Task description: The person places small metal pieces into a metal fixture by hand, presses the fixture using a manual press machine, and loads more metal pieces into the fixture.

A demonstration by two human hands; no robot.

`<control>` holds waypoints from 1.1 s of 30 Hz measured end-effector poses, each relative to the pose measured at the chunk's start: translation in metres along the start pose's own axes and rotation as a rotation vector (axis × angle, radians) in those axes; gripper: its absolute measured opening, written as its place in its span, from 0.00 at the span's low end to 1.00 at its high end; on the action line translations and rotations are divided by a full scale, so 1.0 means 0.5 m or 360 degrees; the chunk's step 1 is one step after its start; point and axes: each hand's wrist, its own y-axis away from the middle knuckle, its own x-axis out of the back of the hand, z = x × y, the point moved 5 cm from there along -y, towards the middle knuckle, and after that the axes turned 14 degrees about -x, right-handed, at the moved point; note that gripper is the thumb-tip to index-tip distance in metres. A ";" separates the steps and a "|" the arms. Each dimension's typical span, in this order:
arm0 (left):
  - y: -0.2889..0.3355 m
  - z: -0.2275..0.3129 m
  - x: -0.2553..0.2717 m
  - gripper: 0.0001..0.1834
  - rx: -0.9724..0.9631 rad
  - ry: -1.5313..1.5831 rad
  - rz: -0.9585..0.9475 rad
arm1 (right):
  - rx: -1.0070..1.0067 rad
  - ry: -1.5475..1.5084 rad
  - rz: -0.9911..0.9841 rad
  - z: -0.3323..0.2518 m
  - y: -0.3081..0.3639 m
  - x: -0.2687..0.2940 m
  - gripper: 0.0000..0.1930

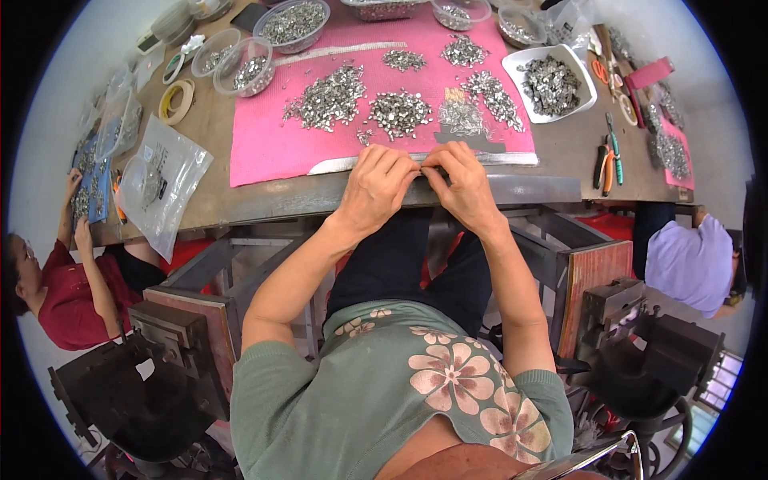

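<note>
My left hand (376,186) and my right hand (461,182) meet at the near edge of a pink mat (264,152), fingertips almost touching. Thumb and fingers of both are pinched together; whatever they hold is too small to make out. Just beyond them on the mat lie piles of small shiny metal pieces: a large pile (328,98) at the left, a darker one (400,114) in the middle, and another pile (496,100) to the right. Fine, thin silvery pieces (462,118) lie next to a grey strip (476,142) close to my right hand.
A white dish (592,92) of metal pieces stands to the right, near orange-handled pliers (608,172). Clear tubs (294,24), a tape roll (176,102) and a plastic bag (164,180) lie leftward. Co-workers sit at left (76,300) and right (692,260). Vises (160,344) flank me.
</note>
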 end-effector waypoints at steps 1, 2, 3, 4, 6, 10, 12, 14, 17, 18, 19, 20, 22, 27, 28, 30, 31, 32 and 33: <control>0.007 -0.002 -0.002 0.12 -0.0003 0.0002 0.0000 | -0.0035 -0.0018 0.0017 0.003 0.001 -0.003 0.07; 0.014 -0.002 -0.004 0.13 -0.0025 -0.0012 0.0019 | -0.0037 -0.0017 0.0020 0.003 0.003 -0.004 0.07; 0.021 -0.002 -0.005 0.14 -0.0048 -0.0025 0.0038 | 0.0035 0.0078 0.0045 -0.002 0.007 -0.005 0.08; 0.023 0.001 -0.004 0.14 -0.0051 -0.0022 0.0037 | 0.0105 0.0173 0.0068 -0.006 0.010 -0.006 0.09; 0.029 0.000 0.004 0.21 0.0064 -0.0004 0.0096 | 0.0117 0.0138 0.0046 -0.006 0.013 0.005 0.12; 0.061 -0.010 0.061 0.27 0.0299 -0.0275 0.0014 | -0.0191 -0.0002 -0.0067 0.025 0.024 0.056 0.22; 0.095 -0.033 0.072 0.26 0.0375 -0.0288 -0.0035 | -0.0278 -0.0069 -0.0194 0.047 0.026 0.060 0.25; 0.091 -0.046 0.063 0.22 0.0467 -0.0268 -0.0082 | -0.0325 -0.0147 -0.0267 0.073 0.035 0.067 0.28; 0.075 -0.041 0.029 0.19 0.0431 -0.0039 0.0024 | -0.0371 -0.0253 -0.0169 0.094 0.074 0.084 0.28; 0.064 -0.035 0.021 0.18 0.0413 0.0052 0.0051 | -0.0360 -0.0268 -0.0100 0.088 0.087 0.102 0.27; 0.052 -0.026 0.010 0.17 0.0390 0.0160 0.0071 | -0.0357 -0.0272 -0.0024 0.080 0.105 0.125 0.26; 0.032 -0.017 -0.009 0.17 0.0341 0.0257 0.0060 | -0.0384 -0.0226 -0.0005 0.078 0.124 0.162 0.27; -0.037 0.024 -0.050 0.16 0.0228 0.0378 -0.0015 | -0.0429 -0.0196 0.0147 0.080 0.185 0.236 0.27; -0.224 0.204 -0.272 0.14 -0.0079 0.1318 -0.0213 | -0.0801 0.0169 0.0711 0.047 0.422 0.450 0.24; -0.260 0.264 -0.316 0.15 -0.0102 0.1461 -0.0326 | -0.0925 0.0293 0.0829 0.040 0.481 0.487 0.24; -0.299 0.361 -0.439 0.23 -0.0064 0.1859 -0.0469 | -0.1131 0.0469 0.1038 0.024 0.589 0.545 0.24; -0.315 0.410 -0.499 0.27 -0.0059 0.1974 -0.0545 | -0.1218 0.0524 0.1134 0.016 0.634 0.564 0.24; -0.327 0.466 -0.553 0.28 -0.0031 0.2123 -0.0688 | -0.1317 0.0588 0.1255 0.012 0.674 0.578 0.23; -0.337 0.517 -0.605 0.26 -0.0005 0.2268 -0.0717 | -0.1318 0.0602 0.1262 0.012 0.698 0.582 0.23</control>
